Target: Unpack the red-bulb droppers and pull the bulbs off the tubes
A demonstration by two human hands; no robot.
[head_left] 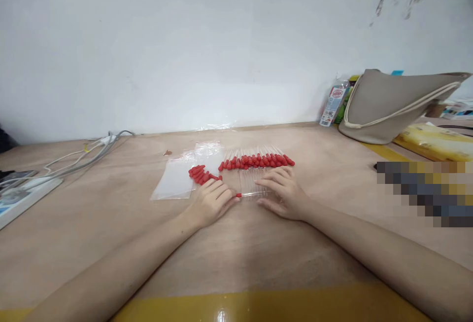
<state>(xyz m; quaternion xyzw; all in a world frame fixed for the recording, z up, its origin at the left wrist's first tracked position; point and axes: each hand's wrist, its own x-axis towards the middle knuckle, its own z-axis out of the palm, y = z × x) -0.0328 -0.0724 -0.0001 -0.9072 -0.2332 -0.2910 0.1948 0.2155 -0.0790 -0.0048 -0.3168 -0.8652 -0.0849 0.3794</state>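
My left hand [214, 201] is closed, its thumb and fingertips pinching a small red rubber bulb [239, 195] on the end of a thin clear tube, like a dropper. The clear tube [253, 194] runs right, between the thumb and fingers of my right hand [284, 194], which are apart; its far end is hidden there. More clear tubes [248, 176] lie side by side under and beside the right fingers. Just beyond them is a row of droppers with red bulbs [254, 161], tubes pointing to the wall. Loose red bulbs [201, 174] are heaped beyond my left hand.
Clear plastic bags [173, 176] lie flat at the left of the bulbs. A white power strip [33, 196] with grey cables [99, 152] is far left. At the back right stand a bottle [334, 100] and a grey bag [391, 105], with a yellow packet [436, 140] beside it.
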